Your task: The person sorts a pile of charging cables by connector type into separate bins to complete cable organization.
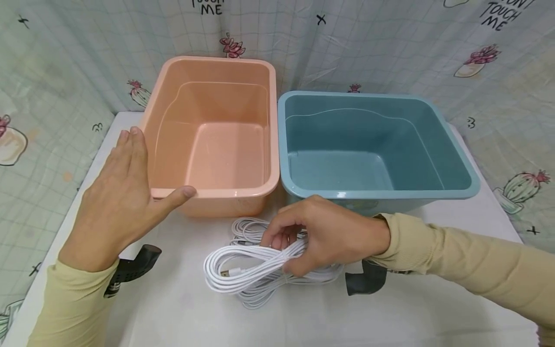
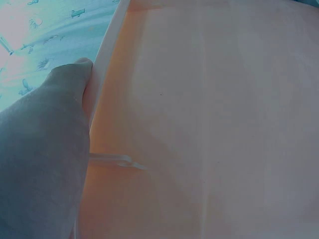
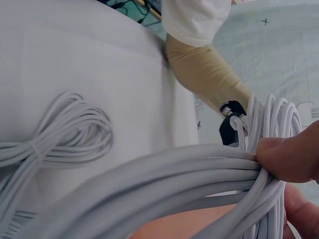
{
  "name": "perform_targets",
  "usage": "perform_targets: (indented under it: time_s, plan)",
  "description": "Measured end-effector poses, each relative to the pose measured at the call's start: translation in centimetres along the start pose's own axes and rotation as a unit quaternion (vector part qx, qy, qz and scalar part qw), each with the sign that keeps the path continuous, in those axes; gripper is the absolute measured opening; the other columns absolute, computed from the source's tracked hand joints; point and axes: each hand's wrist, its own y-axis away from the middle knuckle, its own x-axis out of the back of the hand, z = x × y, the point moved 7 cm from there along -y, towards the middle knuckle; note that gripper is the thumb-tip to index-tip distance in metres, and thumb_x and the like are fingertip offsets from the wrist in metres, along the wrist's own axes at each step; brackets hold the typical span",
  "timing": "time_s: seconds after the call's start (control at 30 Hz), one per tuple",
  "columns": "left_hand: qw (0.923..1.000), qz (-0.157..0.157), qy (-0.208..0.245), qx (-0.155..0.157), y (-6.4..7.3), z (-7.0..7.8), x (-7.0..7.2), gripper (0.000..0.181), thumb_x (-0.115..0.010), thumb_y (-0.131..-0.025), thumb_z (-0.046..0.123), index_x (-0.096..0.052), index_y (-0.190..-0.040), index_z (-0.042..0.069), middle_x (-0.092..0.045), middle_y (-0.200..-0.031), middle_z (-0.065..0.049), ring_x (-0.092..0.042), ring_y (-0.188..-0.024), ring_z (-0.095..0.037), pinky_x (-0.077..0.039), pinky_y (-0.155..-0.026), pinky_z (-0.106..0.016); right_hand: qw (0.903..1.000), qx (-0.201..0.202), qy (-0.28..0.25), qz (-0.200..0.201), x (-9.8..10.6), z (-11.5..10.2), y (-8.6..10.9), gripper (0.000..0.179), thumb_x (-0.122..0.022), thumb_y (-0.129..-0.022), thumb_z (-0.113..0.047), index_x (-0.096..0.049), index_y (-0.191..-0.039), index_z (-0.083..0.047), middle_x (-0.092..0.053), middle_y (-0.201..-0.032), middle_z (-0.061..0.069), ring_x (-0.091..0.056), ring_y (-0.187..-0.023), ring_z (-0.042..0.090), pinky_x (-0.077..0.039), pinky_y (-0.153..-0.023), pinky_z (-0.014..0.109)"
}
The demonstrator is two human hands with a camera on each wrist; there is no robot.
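Note:
My right hand (image 1: 325,236) pinches a coiled white cable (image 1: 243,277) between thumb and fingers, and a gold-coloured plug shows inside its loop. Close up in the right wrist view, the thumb presses on the bundled strands (image 3: 269,169). Beneath it more coiled white cables (image 1: 256,296) lie on the table, one of them tied at its middle. With fingers straight, my left hand (image 1: 125,193) rests at the left side of the peach-coloured tub (image 1: 221,193), thumb over its near rim. Inside, the tub's bare floor shows.
A blue tub (image 1: 377,194) stands right beside the peach one, its bare floor visible. Both sit toward the back of the white-covered table (image 1: 182,308). A patterned curtain (image 1: 277,29) hangs behind them and along both sides.

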Motion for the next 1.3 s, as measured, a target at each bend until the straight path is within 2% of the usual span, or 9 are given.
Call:
perform_targets:
  time_s: [0.33,0.6,0.9,1.1,1.3]
  plan:
    - [0.9999,0.005,-0.002,-0.013,0.0,0.0,-0.1,0.114,-0.057,-0.085,0.067,0.003,-0.156,0.002,-0.001,-0.164,-0.019,-0.003,-0.155,-0.035,-0.009,-0.127,-0.050,0.9995,0.004,-0.003,0.030,3.0,-3.0,-0.3,0.035,-0.081,-0.072,-0.008,-0.070,-0.101,-0.022,-0.067,-0.094,-0.013,-0.062,-0.085,0.002,-0.058,-0.079,0.021]
    - [0.9996,0.007,-0.014,-0.022,-0.1,-0.1,0.0,0.112,-0.058,-0.083,0.068,-0.005,-0.155,-0.001,-0.002,-0.164,-0.019,-0.002,-0.155,-0.036,-0.007,-0.127,-0.053,0.9986,0.001,-0.003,0.052,5.4,-4.4,-1.0,0.034,-0.080,-0.072,-0.005,-0.071,-0.101,-0.019,-0.068,-0.093,-0.014,-0.064,-0.086,0.002,-0.058,-0.082,0.021]
    - [0.9995,0.022,-0.020,-0.009,-0.2,-0.1,0.2,0.107,-0.058,-0.083,0.066,-0.012,-0.156,0.003,-0.010,-0.164,-0.019,-0.007,-0.155,-0.034,-0.015,-0.126,-0.052,0.9972,0.001,0.017,0.073,7.5,-5.0,-2.4,0.033,-0.079,-0.073,-0.004,-0.071,-0.102,-0.018,-0.069,-0.094,-0.013,-0.064,-0.084,0.001,-0.058,-0.084,0.021]
    - [0.9996,0.019,-0.018,-0.011,-0.3,0.1,0.2,0.109,-0.056,-0.083,0.069,-0.009,-0.156,0.002,-0.007,-0.165,-0.018,-0.006,-0.155,-0.034,-0.013,-0.126,-0.051,0.9956,0.013,0.026,0.089,8.9,-5.2,-3.5,0.034,-0.079,-0.073,-0.003,-0.071,-0.104,-0.013,-0.069,-0.095,-0.008,-0.064,-0.085,0.003,-0.058,-0.084,0.022]
    - [0.9999,-0.002,-0.013,-0.010,-0.2,0.0,-0.2,0.115,-0.058,-0.083,0.070,-0.002,-0.155,0.001,0.002,-0.165,-0.016,0.001,-0.155,-0.034,-0.008,-0.127,-0.052,0.9937,0.020,0.029,0.106,10.0,-5.3,-5.1,0.031,-0.080,-0.074,-0.006,-0.071,-0.103,-0.008,-0.070,-0.094,-0.002,-0.065,-0.083,0.007,-0.059,-0.082,0.024]
